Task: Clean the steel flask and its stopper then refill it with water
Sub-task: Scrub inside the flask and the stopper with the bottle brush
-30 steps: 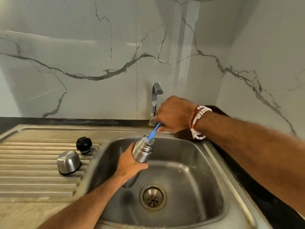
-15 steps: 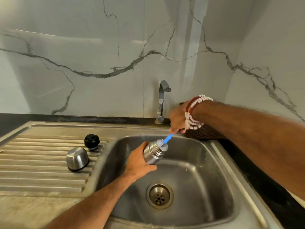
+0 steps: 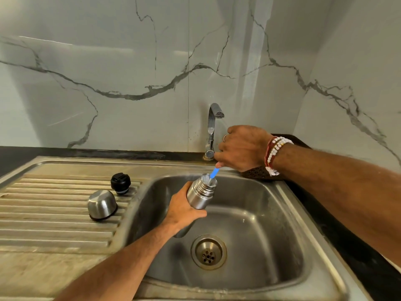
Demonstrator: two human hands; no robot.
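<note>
1. Head view is showing the steel flask [image 3: 200, 194] tilting over the sink basin [image 3: 271, 213], its open mouth pointing toward 1 o'clock.
2. The left hand [image 3: 184, 208] is gripping the flask's lower body, with fingers and thumb curling round it from 7 o'clock.
3. The right hand [image 3: 240, 147] is hanging at 1 o'clock of the flask, its fingertips pinching the blue handle of a brush [image 3: 214, 172]. The pale bristles are sitting in the flask's mouth.
4. The black stopper [image 3: 120, 183] is standing on the ribbed draining board [image 3: 54, 213], at 9 o'clock of the flask and well apart from it.
5. A steel cup [image 3: 102, 204] is lying mouth down just beside the stopper, at its 7 o'clock.
6. The tap [image 3: 212, 127] is rising at the basin's 12 o'clock edge, just beside the right hand. I cannot tell whether water is running.
7. The drain [image 3: 208, 252] is sitting at 6 o'clock of the flask.
8. Bead bracelets [image 3: 274, 155] are circling the right wrist, and a dark woven pad [image 3: 258, 173] is lying beneath it on the counter edge.
</note>
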